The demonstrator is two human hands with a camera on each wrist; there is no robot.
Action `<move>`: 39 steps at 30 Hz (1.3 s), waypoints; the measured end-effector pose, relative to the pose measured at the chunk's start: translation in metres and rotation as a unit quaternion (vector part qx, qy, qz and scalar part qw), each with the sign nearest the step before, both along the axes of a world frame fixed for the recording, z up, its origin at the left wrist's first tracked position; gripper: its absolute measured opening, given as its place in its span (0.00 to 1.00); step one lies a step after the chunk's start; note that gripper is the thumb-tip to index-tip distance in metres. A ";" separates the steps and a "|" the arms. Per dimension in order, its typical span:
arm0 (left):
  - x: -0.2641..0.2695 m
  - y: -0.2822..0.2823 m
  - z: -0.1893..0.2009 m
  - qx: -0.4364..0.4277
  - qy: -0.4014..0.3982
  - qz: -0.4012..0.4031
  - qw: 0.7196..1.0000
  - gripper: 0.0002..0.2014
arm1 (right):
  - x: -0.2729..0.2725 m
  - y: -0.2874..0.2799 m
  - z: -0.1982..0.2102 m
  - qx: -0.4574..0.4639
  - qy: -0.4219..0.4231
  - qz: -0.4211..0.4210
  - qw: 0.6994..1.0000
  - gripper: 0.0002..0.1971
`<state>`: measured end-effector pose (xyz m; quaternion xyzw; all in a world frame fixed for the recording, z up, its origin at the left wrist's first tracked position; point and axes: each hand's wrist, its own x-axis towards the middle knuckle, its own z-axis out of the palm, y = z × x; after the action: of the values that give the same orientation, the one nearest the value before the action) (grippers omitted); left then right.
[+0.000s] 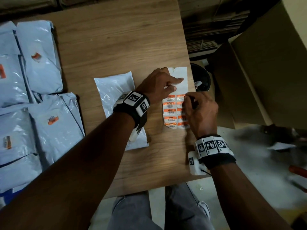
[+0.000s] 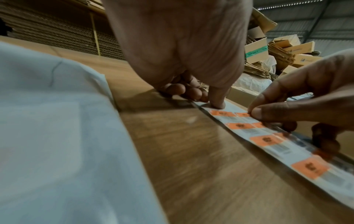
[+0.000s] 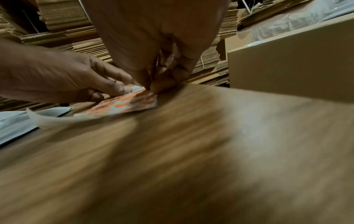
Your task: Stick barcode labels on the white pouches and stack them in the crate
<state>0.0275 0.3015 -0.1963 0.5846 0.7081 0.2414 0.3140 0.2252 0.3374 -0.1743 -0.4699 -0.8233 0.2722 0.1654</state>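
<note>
While the left hand (image 1: 159,85) presses its extended forefinger and thumb flat on the bare upper part of the label sheet (image 1: 176,98) lying on the table (image 1: 116,47) beside a white pouch (image 1: 116,100), the right hand (image 1: 200,112) pinches at an orange barcode label (image 2: 243,114) with thumb and forefinger nearly closed.

Head looks down; wrists skim tabletop.

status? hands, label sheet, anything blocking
Left hand pins the label sheet at its bare top. Right hand picks at a top-row label, grip not confirmed. Unlabelled pouch waits left of the sheet. Nothing in the way.
</note>
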 end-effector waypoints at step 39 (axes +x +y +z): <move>0.006 -0.003 -0.004 0.001 0.000 0.025 1.000 0.20 | -0.015 -0.012 0.014 -0.046 -0.091 0.005 0.995 0.11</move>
<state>0.0331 0.2986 -0.2001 0.5670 0.7220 0.2502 0.3076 0.2100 0.3251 -0.1599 -0.4961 -0.8237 0.2665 0.0665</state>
